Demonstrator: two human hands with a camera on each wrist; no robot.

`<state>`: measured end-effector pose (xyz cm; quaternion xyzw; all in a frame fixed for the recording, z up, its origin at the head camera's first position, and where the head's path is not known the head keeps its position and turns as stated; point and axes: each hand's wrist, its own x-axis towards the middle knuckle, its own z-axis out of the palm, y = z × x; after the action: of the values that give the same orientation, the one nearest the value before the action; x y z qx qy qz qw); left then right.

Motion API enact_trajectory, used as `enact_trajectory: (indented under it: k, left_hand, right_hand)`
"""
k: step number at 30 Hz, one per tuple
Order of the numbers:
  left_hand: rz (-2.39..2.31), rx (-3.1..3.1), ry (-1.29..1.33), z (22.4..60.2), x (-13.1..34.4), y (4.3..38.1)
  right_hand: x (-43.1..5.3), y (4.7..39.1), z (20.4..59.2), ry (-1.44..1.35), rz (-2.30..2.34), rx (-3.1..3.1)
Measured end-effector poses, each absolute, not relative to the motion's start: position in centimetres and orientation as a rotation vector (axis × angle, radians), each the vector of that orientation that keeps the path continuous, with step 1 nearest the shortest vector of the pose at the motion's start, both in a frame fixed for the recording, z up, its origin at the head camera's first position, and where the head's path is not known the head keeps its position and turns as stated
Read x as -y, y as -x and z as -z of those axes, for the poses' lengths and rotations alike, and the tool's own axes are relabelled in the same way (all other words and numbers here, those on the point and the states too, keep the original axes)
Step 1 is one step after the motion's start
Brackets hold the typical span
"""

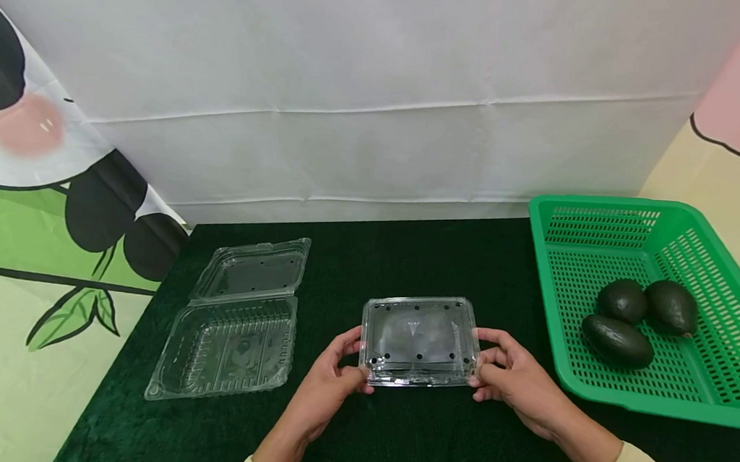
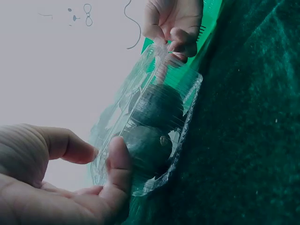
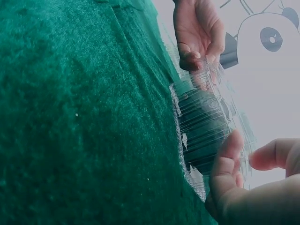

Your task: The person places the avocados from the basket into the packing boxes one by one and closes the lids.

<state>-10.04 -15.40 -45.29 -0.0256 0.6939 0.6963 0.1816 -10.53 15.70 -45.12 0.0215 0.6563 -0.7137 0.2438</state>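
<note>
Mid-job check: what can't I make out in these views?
- Head: lettering on the held container, too small and faint to read.
- Head: the green basket, near right corner cut off by the right edge.
- Left wrist: much of that basket, hidden behind the right hand and container.

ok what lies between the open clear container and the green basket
In the head view, a lidded clear container is between them, held at its sides by the left hand and the right hand.
</note>
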Motion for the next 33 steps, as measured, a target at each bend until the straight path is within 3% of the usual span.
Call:
enact_trajectory:
  k: [33]
  left_hand:
    - [-1.934,-1.965,0.142,45.41,15.16,10.02]
  right_hand:
    - [-15.57,10.73,44.96,-0.063,1.932,-1.791]
